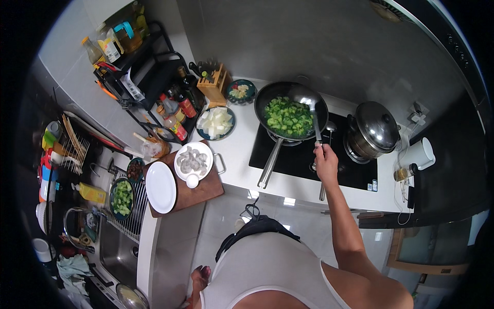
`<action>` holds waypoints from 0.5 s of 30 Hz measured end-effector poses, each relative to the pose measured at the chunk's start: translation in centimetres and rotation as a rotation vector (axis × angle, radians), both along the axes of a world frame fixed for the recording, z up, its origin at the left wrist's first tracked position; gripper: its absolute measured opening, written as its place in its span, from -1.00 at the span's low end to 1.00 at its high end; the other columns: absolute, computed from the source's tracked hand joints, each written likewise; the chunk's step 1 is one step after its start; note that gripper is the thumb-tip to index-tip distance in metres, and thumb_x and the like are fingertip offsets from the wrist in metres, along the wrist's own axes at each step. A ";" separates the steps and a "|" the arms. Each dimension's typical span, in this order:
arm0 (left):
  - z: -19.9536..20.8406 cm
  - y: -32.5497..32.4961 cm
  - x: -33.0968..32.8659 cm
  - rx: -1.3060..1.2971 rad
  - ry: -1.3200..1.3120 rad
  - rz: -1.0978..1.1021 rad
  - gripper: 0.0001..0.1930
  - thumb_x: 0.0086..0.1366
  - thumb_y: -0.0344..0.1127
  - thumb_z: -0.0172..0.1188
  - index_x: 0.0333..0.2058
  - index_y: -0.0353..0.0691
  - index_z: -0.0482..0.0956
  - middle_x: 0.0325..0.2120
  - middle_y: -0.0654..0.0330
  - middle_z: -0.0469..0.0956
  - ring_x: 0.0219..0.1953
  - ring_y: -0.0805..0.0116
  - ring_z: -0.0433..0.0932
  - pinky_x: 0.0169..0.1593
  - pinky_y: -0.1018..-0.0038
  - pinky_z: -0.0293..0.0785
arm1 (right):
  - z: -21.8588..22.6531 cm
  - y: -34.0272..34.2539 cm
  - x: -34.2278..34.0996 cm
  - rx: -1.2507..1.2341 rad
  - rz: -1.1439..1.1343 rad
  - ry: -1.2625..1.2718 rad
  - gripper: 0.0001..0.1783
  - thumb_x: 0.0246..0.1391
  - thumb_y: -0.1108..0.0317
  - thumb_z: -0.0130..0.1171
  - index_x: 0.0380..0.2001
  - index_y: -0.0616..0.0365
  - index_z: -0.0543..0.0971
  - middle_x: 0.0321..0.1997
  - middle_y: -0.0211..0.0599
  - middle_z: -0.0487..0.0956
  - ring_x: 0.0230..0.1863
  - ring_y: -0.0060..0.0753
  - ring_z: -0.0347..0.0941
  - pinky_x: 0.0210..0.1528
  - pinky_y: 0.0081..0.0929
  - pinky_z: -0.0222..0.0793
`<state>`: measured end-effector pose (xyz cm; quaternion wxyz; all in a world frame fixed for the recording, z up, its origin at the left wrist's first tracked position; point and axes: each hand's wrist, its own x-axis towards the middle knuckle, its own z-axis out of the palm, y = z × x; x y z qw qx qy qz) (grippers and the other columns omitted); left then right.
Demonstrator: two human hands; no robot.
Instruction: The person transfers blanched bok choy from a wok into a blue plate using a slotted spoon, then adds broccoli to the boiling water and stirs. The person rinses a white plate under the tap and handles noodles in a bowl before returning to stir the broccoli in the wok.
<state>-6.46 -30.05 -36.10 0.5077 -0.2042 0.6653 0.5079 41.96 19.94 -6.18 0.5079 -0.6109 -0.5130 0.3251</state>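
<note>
My right hand point(326, 164) is closed around the handle of a metal spatula point(316, 123), which reaches into a dark frying pan point(261, 98). Chopped green vegetables point(289, 116) lie in the pan, on the left side of the black hob point(337, 172). The pan's long steel handle point(270, 165) points toward me, with no hand on it. Low beside my body hangs my left hand point(200, 276), holding nothing, its fingers loosely bent and apart.
A lidded steel pot point(375, 129) stands at the right of the hob. Left of the pan are plates of white slices point(216, 122) and chopped garlic point(240, 91). A bowl of shrimp point(193, 160) and an oval plate point(160, 187) rest on a cutting board point(208, 191), near the sink point(116, 252).
</note>
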 end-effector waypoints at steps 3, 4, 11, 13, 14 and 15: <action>1.0 0.6 0.9 -0.005 0.025 0.041 -0.75 0.41 -0.35 0.02 -0.02 -0.37 0.41 -0.36 -0.06 0.62 -0.39 0.12 0.64 -0.23 0.19 0.68 | -0.1 -0.7 0.2 -0.264 0.033 0.136 -0.64 0.33 0.14 0.13 -0.46 0.18 0.49 -0.65 -0.59 0.33 -0.64 -0.76 0.21 -0.62 -0.65 0.08; 1.2 1.6 0.8 -0.057 0.006 0.070 -0.76 0.41 -0.35 0.02 -0.04 -0.37 0.42 -0.37 -0.05 0.62 -0.40 0.11 0.64 -0.24 0.20 0.68 | -0.8 -1.0 0.0 -0.246 0.027 0.122 -0.64 0.33 0.14 0.13 -0.47 0.17 0.49 -0.65 -0.60 0.32 -0.65 -0.76 0.20 -0.62 -0.65 0.07; 4.6 3.1 2.9 -0.131 -0.104 0.182 -0.81 0.39 -0.38 0.04 -0.17 -0.42 0.46 -0.40 -0.08 0.63 -0.42 0.10 0.66 -0.33 0.22 0.70 | -2.8 -4.3 -0.2 -0.233 0.030 0.410 -0.67 0.33 0.11 0.14 -0.47 0.05 0.46 -0.68 -0.65 0.27 -0.71 -0.79 0.12 -0.70 -0.68 -0.02; 3.7 2.2 2.7 -0.138 -0.122 0.193 -0.81 0.39 -0.38 0.04 -0.16 -0.43 0.46 -0.40 -0.08 0.63 -0.42 0.09 0.66 -0.33 0.21 0.70 | -3.5 -5.2 0.3 -0.262 0.034 0.407 -0.68 0.33 0.11 0.13 -0.46 0.03 0.46 -0.67 -0.67 0.26 -0.70 -0.81 0.12 -0.70 -0.71 -0.03; 2.7 1.6 2.5 -0.142 -0.130 0.203 -0.81 0.39 -0.38 0.05 -0.16 -0.43 0.46 -0.41 -0.08 0.63 -0.43 0.09 0.65 -0.34 0.21 0.70 | -3.1 -5.7 0.0 -0.271 0.028 0.385 -0.69 0.33 0.11 0.14 -0.45 0.03 0.46 -0.67 -0.68 0.26 -0.70 -0.81 0.12 -0.70 -0.72 -0.03; 1.7 0.9 2.1 -0.139 -0.154 0.182 -0.80 0.39 -0.39 0.05 -0.14 -0.44 0.45 -0.41 -0.09 0.63 -0.45 0.09 0.65 -0.37 0.20 0.69 | -3.2 -6.0 -0.1 -0.227 0.016 0.365 -0.70 0.33 0.13 0.15 -0.45 0.03 0.45 -0.66 -0.69 0.26 -0.69 -0.82 0.14 -0.70 -0.72 -0.02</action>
